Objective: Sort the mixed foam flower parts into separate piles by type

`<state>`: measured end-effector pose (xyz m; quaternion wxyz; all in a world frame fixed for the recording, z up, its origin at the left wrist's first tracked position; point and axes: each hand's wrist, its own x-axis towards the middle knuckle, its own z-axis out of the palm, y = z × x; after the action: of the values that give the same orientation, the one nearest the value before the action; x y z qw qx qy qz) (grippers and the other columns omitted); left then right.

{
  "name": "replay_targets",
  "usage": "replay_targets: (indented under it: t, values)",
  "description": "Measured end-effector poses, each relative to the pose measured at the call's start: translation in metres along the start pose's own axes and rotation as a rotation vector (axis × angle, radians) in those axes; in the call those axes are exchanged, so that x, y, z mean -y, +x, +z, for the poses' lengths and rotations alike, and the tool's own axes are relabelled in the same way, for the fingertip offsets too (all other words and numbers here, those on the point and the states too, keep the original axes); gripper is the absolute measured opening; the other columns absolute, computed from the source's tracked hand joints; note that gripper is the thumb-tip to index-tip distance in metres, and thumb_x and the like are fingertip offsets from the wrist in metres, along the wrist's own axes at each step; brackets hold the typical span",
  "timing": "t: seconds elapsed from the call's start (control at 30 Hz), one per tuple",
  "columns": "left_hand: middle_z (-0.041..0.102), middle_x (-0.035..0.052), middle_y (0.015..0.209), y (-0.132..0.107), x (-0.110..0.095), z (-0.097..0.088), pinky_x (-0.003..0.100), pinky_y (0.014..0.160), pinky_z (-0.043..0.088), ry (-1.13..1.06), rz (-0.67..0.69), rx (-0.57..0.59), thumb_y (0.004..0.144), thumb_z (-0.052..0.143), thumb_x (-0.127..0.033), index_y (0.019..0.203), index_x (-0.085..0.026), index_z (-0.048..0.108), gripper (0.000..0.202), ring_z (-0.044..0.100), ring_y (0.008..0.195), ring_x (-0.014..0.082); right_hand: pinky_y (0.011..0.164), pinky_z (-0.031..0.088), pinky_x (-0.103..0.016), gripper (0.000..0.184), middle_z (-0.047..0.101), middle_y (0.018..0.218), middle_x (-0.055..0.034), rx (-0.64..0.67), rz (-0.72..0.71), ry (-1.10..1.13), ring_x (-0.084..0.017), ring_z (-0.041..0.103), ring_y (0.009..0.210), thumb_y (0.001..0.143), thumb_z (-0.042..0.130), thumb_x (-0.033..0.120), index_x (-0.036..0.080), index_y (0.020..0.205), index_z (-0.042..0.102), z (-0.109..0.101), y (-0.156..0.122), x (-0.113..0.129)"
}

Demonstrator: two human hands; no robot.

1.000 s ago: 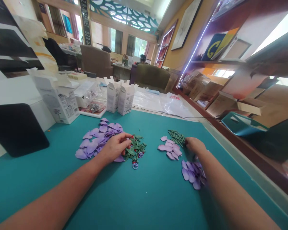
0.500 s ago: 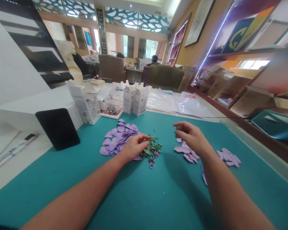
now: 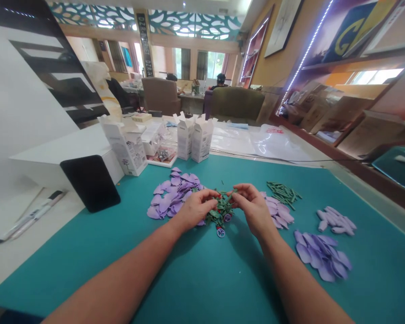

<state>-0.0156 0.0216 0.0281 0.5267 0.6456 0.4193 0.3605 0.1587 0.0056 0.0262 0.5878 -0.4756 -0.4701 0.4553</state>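
My left hand (image 3: 200, 208) is closed in a pinch over the pile of small green leafy pieces (image 3: 219, 215). Something red shows at its fingertips, but I cannot make out the piece. Thumb and fingers of my right hand (image 3: 251, 204) are shut on a thin green stick (image 3: 232, 195), close to the left fingertips. Two purple rings with spokes, one a small wheel-like ring (image 3: 220, 232), lie at the near edge of the green pile. Purple petal-shaped pieces (image 3: 168, 198) are heaped beside and partly behind my left hand.
Right of my right hand lie pale pink-lilac petals (image 3: 281, 213), green sticks (image 3: 283, 193), pale lilac rounded pieces (image 3: 337, 220) and darker purple petals (image 3: 322, 254). White boxes (image 3: 201, 139) stand behind the teal mat (image 3: 202, 283). A black tablet-like panel (image 3: 90, 183) leans at left.
My right hand has moved left to my left hand and now shows a green stick in its fingers. Its arm no longer covers the green sticks and purple petals. The view has shifted slightly.
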Motion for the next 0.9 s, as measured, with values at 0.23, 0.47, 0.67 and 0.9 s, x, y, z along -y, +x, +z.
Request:
replay_targets:
  t: [0.23,0.47,0.67,0.9]
  values:
    - [0.062,-0.0004,0.071,0.0009,0.0034,0.002,0.018,0.04,0.032,-0.034,-0.07,0.049,0.077,0.058,-0.033,0.105,-0.014,0.063,0.034,0.039,0.041,0.0045,0.055,0.048,-0.027,0.038,0.065,0.064,0.002,-0.055,-0.034,0.058,-0.015,0.06,0.058,0.059,0.08,0.04,0.02,0.083,0.059,-0.0025,0.0001,-0.0013]
    - [0.06,-0.0007,0.067,-0.0023,0.0014,0.0038,0.021,0.045,0.037,0.102,-0.007,0.05,0.079,0.056,-0.032,0.108,-0.014,0.066,0.035,0.045,0.045,0.0072,0.054,0.047,-0.026,0.034,0.062,0.06,0.003,-0.054,-0.061,0.043,-0.013,0.058,0.057,0.059,0.08,0.041,0.02,0.079,0.062,-0.004,0.0001,0.0]
    - [0.059,-0.002,0.063,-0.0036,0.0019,0.0031,0.022,0.049,0.039,0.198,0.053,0.013,0.081,0.055,-0.035,0.104,-0.017,0.068,0.032,0.046,0.048,0.0093,0.056,0.049,-0.027,0.031,0.065,0.061,0.001,-0.038,-0.061,0.004,-0.015,0.062,0.06,0.064,0.078,0.042,0.02,0.074,0.06,-0.0083,0.001,-0.0024]
    - [0.065,0.0013,0.071,-0.0048,0.0003,0.0037,0.022,0.051,0.04,0.258,0.085,-0.02,0.081,0.055,-0.036,0.103,-0.016,0.07,0.033,0.051,0.056,0.0122,0.055,0.049,-0.027,0.031,0.064,0.058,0.0011,-0.023,-0.069,-0.039,-0.014,0.06,0.056,0.065,0.078,0.044,0.02,0.074,0.059,-0.0097,0.0021,-0.0045]
